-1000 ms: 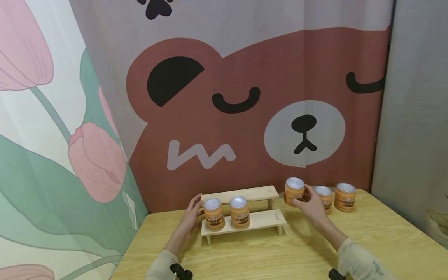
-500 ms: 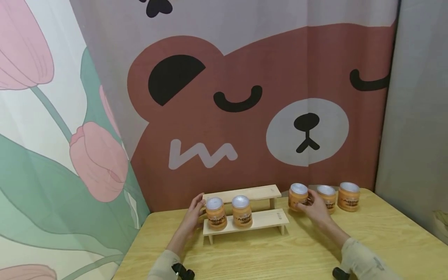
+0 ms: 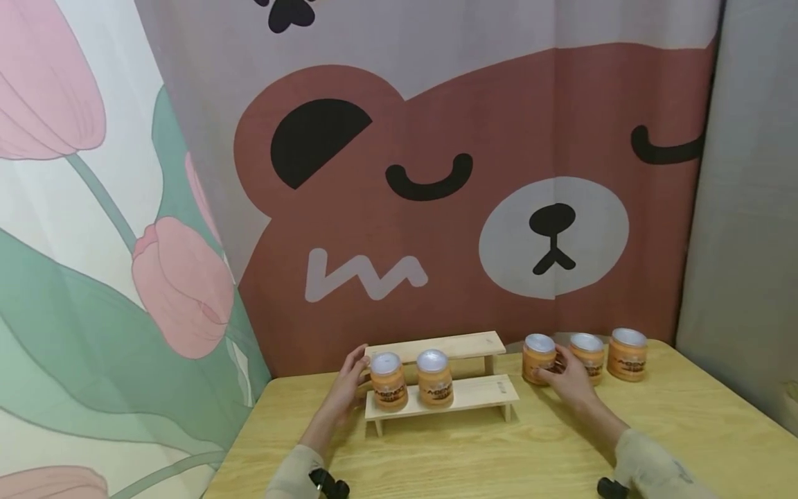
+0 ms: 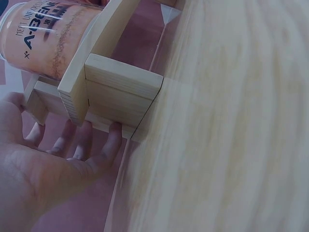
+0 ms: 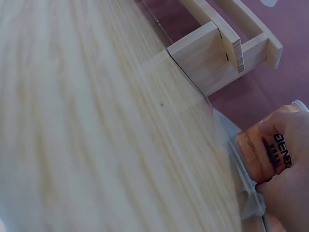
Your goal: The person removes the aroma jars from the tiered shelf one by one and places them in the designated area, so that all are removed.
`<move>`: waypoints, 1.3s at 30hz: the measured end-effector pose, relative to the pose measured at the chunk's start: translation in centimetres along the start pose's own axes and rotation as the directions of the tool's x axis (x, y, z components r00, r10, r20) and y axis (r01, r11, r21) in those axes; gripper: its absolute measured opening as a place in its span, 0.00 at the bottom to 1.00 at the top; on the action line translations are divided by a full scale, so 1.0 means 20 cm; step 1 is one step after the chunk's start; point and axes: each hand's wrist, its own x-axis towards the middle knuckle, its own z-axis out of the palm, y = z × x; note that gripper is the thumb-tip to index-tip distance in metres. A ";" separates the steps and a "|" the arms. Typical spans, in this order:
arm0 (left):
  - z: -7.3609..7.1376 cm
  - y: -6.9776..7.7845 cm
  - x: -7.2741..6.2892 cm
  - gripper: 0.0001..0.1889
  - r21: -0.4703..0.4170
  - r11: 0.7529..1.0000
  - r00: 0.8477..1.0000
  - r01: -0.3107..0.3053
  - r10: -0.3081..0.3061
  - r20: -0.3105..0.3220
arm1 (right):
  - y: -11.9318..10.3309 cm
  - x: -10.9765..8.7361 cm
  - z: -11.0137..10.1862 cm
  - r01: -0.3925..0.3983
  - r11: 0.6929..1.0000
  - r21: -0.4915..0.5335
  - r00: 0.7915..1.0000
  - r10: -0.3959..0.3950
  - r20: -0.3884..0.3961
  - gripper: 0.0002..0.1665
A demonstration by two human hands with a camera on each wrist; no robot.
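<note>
R hand (image 3: pixel 573 378) grips jar (image 3: pixel 537 359) nr. back edge of table (image 3: pixel 474 457); L hand (image 3: pixel 343 389), loosely spread, touches rack (image 3: pixel 476 393). Jar prob. rigid, light, slick; hold mid-body.

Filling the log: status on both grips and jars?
Right grip holds orange jar. Left grip at left end of rack. Two jars on lower shelf. Two more jars beside right grip might crowd it.

Head cam looks forward and down at the surface (image 3: pixel 436 457). Wrist cams sit way closer, tilted, both catching the rack (image 3: pixel 476 394).
</note>
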 end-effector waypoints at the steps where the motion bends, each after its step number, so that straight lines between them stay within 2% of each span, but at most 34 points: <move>1: 0.00 0.00 0.00 0.37 0.002 1.000 1.000 0.001 -0.001 0.001 | 0.01 0.00 0.00 0.002 1.000 0.001 1.000 -0.002 0.001 0.53; 9: 0.01 0.00 0.00 0.39 0.010 1.000 1.000 0.000 0.000 -0.009 | 0.05 0.00 0.00 0.023 1.000 0.017 1.000 -0.022 -0.009 0.52; 14: 0.01 0.01 0.00 0.39 0.008 1.000 1.000 0.006 -0.006 -0.006 | 0.04 -0.02 -0.01 0.015 1.000 0.010 1.000 -0.015 0.004 0.51; 22: 0.01 0.00 0.00 0.37 0.010 1.000 1.000 -0.007 0.007 -0.004 | 0.03 -0.02 -0.02 0.016 1.000 -0.016 0.999 -0.016 0.027 0.49; 27: 0.01 0.00 -0.01 0.38 0.011 1.000 1.000 0.002 -0.002 -0.005 | 0.01 -0.02 -0.06 0.017 0.998 -0.068 0.999 -0.014 0.049 0.49; 32: 0.02 0.00 -0.01 0.37 0.002 1.000 1.000 0.008 -0.008 0.003 | -0.06 -0.02 -0.12 0.051 0.987 -0.154 0.998 -0.044 0.051 0.46; 39: 0.01 0.00 0.00 0.36 0.003 1.000 1.000 0.002 -0.002 -0.013 | -0.27 -0.03 -0.15 0.092 0.971 -0.221 0.995 -0.099 -0.021 0.36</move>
